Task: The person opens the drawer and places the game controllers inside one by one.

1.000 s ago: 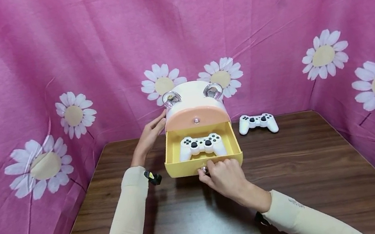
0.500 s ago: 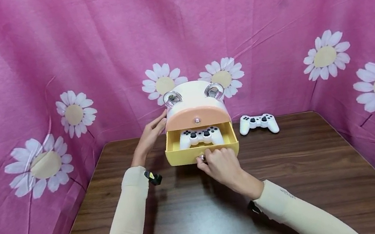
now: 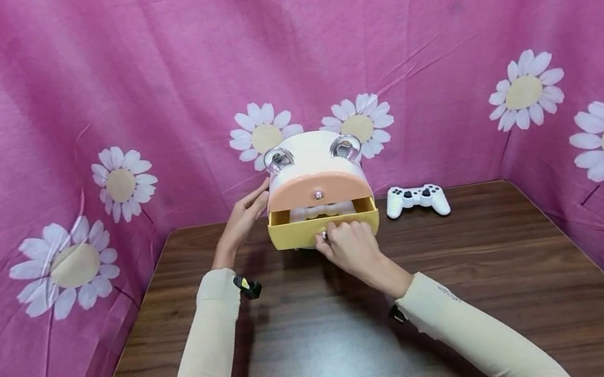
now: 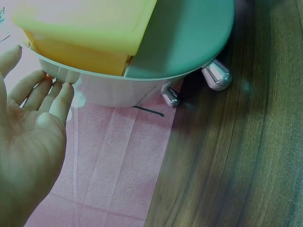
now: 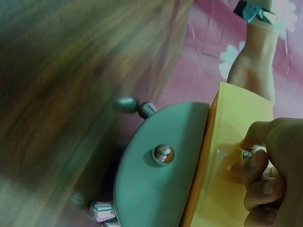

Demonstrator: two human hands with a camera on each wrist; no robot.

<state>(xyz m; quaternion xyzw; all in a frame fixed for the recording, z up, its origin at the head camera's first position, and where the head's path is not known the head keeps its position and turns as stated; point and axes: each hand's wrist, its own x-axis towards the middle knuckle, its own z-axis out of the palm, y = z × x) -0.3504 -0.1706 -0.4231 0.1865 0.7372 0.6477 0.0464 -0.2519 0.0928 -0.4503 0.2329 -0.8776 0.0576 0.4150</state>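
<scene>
A small white drawer box (image 3: 311, 154) with silver ear-like rings stands at the table's back. Its yellow middle drawer (image 3: 292, 236) is partly pulled out, and a white game controller (image 3: 320, 210) shows inside, mostly hidden by the drawer front. My right hand (image 3: 356, 249) pinches the drawer's round silver knob (image 5: 247, 155) between thumb and curled fingers. My left hand (image 3: 239, 225) rests its extended fingertips against the box's left side; in the left wrist view the fingers (image 4: 61, 101) touch the white wall. Above is the peach top drawer (image 3: 293, 193), below the green bottom drawer (image 5: 156, 189), both closed.
A second white game controller (image 3: 416, 200) lies right of the box near the table's back edge. Silver feet (image 4: 218, 75) hold the box above the wooden table (image 3: 314, 338). Pink curtain (image 3: 402, 34) with daisies surrounds the table on the back and sides.
My right hand has pushed the yellow drawer back toward the box, so the controller inside has slid mostly under the peach drawer. The left hand stays in place.
</scene>
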